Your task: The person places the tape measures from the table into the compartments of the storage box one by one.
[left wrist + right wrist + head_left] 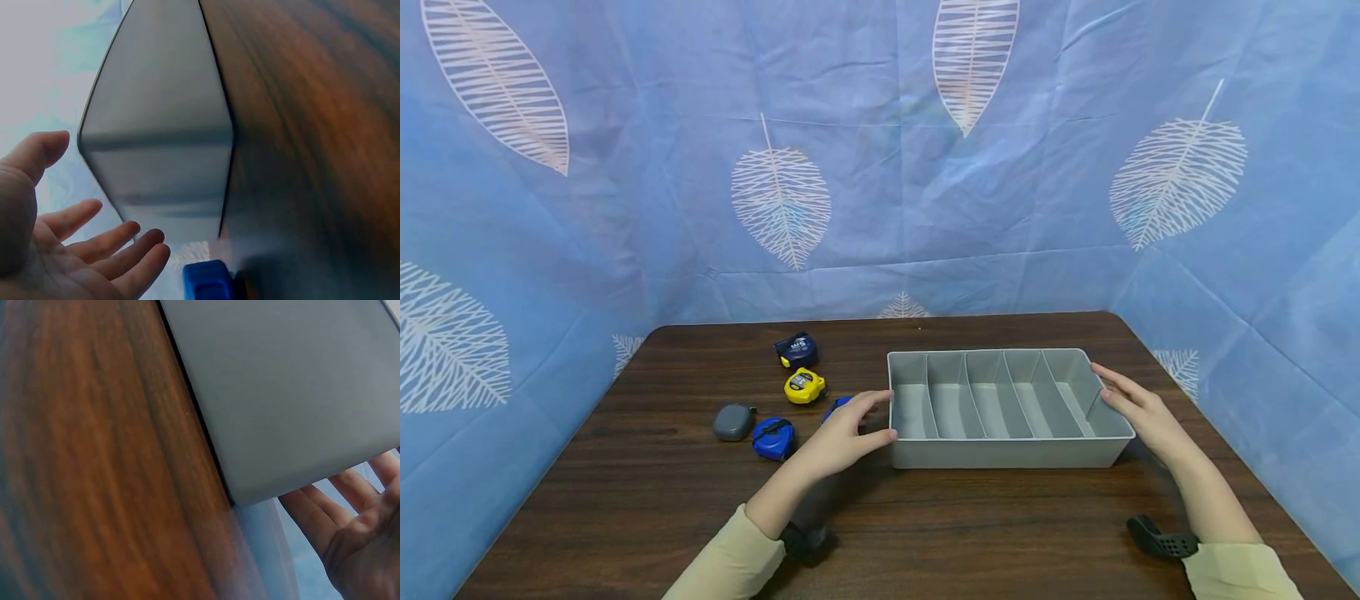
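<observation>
A grey divided box [1000, 454] with several compartments in a row stands on the table, nothing inside them. At its left end is my left hand [847, 433], thumb and fingers spread, fingertips right by the wall. The left wrist view shows that hand [81, 250] with loosely extended fingers beside the box [156, 125]. My right hand [1146, 417] is at the opposite end, fingertips at the rim. In the right wrist view, the fingers [306, 515] reach along the end of the box [287, 394], partly hidden behind it.
Left of the box lie several tape measures: a dark blue one [797, 350], a yellow one [804, 386], a blue one [772, 439] and another blue one [835, 406] partly behind my left hand. A dark grey rounded case [733, 422] sits farthest left. Patterned blue cloth [865, 208] hangs behind the table.
</observation>
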